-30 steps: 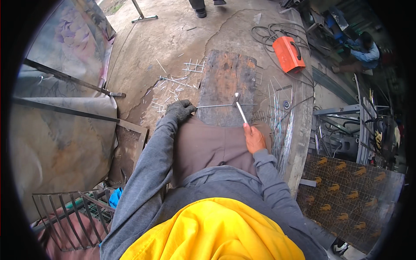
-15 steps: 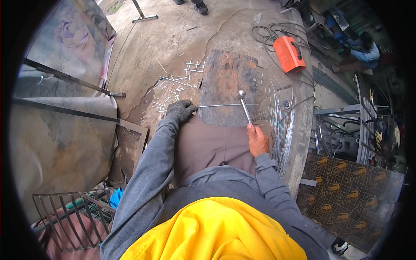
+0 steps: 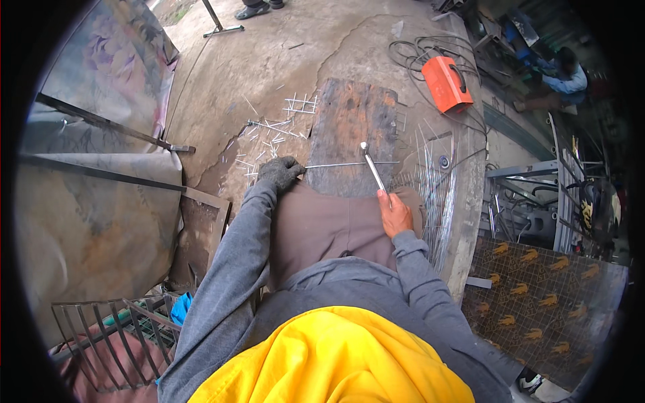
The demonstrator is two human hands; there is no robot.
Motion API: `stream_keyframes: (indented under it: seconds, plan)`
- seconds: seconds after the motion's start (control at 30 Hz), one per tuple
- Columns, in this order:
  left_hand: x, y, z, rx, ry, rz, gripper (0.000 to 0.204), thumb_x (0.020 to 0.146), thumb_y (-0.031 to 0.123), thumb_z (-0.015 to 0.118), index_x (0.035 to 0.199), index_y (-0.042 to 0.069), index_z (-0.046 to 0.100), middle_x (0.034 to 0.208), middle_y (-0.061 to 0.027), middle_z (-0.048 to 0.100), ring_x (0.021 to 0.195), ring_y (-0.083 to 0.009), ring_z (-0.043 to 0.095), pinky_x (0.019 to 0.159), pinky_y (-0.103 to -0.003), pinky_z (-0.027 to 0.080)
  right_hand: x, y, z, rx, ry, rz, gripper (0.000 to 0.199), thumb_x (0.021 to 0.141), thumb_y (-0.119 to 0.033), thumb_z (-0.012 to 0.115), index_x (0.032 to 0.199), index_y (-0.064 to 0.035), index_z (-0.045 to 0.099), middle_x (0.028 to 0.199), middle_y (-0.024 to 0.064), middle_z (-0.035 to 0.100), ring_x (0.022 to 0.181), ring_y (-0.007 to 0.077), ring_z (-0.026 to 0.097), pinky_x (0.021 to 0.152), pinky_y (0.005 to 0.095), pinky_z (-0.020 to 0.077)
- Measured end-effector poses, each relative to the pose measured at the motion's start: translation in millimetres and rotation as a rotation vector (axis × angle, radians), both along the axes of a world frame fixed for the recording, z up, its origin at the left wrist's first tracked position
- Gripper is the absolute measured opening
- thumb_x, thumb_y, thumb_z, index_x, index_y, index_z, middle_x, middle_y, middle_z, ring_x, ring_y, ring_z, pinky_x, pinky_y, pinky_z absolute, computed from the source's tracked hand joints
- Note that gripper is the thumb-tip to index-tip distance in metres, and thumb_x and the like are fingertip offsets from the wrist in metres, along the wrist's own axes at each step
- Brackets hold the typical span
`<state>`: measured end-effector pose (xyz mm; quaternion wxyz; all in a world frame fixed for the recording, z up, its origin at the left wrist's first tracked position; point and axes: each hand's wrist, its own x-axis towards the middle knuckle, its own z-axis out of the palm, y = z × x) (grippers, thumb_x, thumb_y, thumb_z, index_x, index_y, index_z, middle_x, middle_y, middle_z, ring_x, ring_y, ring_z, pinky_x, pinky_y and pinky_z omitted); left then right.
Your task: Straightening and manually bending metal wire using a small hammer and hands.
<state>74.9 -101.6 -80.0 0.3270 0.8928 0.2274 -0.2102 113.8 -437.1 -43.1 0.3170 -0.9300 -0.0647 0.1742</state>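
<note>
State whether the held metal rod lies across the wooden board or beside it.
Across it: the metal rod runs from the gloved left hand over the wooden board. Contact along its length cannot be told.

Pretty safe to call this a small metal workshop: short cut rods (image 3: 272, 126) are strewn over the rough concrete floor (image 3: 255, 64), and a hammer (image 3: 373, 168) is held above a worn wooden plank (image 3: 353, 117). An orange welding machine (image 3: 443, 84) is parked nearby, with steel frames (image 3: 525, 170) piled off to the right.
</note>
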Motion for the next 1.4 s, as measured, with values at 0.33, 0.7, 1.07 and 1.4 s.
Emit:
stream_keyframes:
  seconds: [0.33,0.7,1.07,1.4]
  plan:
    - [0.7,-1.4,3.4,0.015,-0.021,-0.011,0.037,0.086,0.051,0.059,0.105,0.022,0.073,0.104,-0.0071,0.072,0.102,-0.0281,0.066,0.092,-0.04,0.048,-9.8,13.2,16.8,0.067,-0.024,0.0,0.056,0.098,-0.058,0.043,0.084,-0.0053,0.056,0.082,0.0267,0.064,0.081,0.0513,0.058,0.071,0.0574,0.0423]
    - [-3.5,-3.3,3.7,0.016,-0.057,-0.004,0.036,0.087,0.051,0.058,0.101,0.021,0.073,0.101,-0.0076,0.072,0.101,-0.0296,0.066,0.092,-0.043,0.046,-12.0,10.7,9.0,-0.083,0.021,0.038,0.057,0.097,-0.06,0.042,0.088,-0.0057,0.058,0.087,0.0289,0.065,0.086,0.0523,0.058,0.076,0.0581,0.0433]
    - [-2.9,1.4,-3.7,0.023,-0.07,-0.023,0.038,0.085,0.051,0.061,0.103,0.019,0.073,0.103,-0.0088,0.072,0.101,-0.0292,0.066,0.091,-0.041,0.048,-19.7,-3.5,-7.2,-0.043,0.067,0.025,0.059,0.097,-0.06,0.043,0.085,-0.0037,0.057,0.083,0.027,0.064,0.083,0.0507,0.058,0.074,0.0556,0.0431]
    - [-4.8,1.1,-3.2,-0.016,-0.049,0.025,0.036,0.086,0.05,0.061,0.101,0.019,0.073,0.1,-0.0086,0.072,0.099,-0.0288,0.066,0.092,-0.04,0.048,-20.7,26.0,26.1,0.105,-0.072,0.008,0.056,0.097,-0.057,0.045,0.084,-0.0038,0.055,0.077,0.0255,0.062,0.079,0.0492,0.058,0.068,0.0552,0.0418]
